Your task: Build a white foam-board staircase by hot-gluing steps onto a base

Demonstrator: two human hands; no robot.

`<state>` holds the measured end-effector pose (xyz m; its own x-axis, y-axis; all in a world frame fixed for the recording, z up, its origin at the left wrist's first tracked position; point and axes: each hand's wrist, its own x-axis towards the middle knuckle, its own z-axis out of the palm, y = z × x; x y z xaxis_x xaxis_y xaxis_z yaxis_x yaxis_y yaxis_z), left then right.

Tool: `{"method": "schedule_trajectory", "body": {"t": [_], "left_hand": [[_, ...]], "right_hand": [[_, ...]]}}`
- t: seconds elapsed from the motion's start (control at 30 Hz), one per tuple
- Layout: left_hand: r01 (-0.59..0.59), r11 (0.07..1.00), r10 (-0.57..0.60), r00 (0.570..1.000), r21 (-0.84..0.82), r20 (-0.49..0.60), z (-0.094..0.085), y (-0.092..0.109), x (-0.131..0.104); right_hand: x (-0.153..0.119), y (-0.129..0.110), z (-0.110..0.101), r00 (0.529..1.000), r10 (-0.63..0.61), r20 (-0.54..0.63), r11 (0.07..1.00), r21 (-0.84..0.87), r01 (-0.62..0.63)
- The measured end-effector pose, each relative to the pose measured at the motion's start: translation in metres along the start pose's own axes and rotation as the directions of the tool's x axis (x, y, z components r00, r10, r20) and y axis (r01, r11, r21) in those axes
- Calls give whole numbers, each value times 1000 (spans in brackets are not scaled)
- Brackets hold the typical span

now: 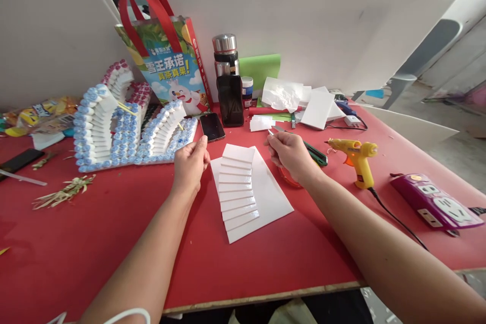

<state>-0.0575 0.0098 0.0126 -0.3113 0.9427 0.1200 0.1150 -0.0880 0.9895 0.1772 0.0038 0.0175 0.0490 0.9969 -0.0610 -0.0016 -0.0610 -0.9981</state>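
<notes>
A white board (271, 187) lies flat on the red table, with several overlapping white strips (237, 195) fanned in a curve on it. My left hand (191, 164) is just left of the strips' top end, its thumb and fingers pressed together; whatever it may hold is hidden. On the other side, my right hand (290, 154) is closed in a pinch on a small white piece (270, 132), above the board's right corner area. Beneath that hand are a green-handled tool (316, 154) and a red round item (290, 178), both partly covered.
A yellow glue gun (357, 157) stands right, its cord running toward a purple power strip (436, 202). Blue-and-white folded models (125, 134) are at left. Behind are phones (212, 127), a steel flask (226, 55), a bag (170, 71) and white sheets (318, 109).
</notes>
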Motion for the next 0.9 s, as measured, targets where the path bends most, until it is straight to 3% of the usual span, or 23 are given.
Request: {"method": "schedule_trajectory", "body": {"t": [0.23, 0.33, 0.43, 0.5, 0.53, 0.63, 0.77, 0.9], "left_hand": [[-63, 997, 59, 995, -53, -76, -3, -8, 4], [-80, 996, 80, 997, -38, -11, -3, 8, 17], [-149, 987, 139, 980, 65, 140, 9, 34, 43], [-239, 950, 167, 933, 202, 318, 27, 47, 65], [-313, 914, 184, 888, 260, 421, 38, 51, 75], [-607, 689, 237, 706, 397, 668, 78, 48, 99], [-710, 532, 170, 623, 462, 763, 120, 33, 110], [-781, 365, 72, 567, 507, 821, 140, 31, 108]], "right_hand": [[9, 3, -10, 996, -83, -42, 996, -48, 81], [10, 5, -11, 992, -122, -39, 970, -218, 111], [10, 8, -10, 987, -157, -23, 926, -352, 139], [9, 9, -8, 984, -179, -16, 898, -410, 157], [9, 10, -8, 982, -190, -15, 886, -433, 165], [8, 10, -8, 977, -214, -17, 861, -476, 181], [8, 8, -8, 971, -237, -22, 838, -511, 193], [8, 7, -6, 965, -259, -32, 818, -539, 201]]}}
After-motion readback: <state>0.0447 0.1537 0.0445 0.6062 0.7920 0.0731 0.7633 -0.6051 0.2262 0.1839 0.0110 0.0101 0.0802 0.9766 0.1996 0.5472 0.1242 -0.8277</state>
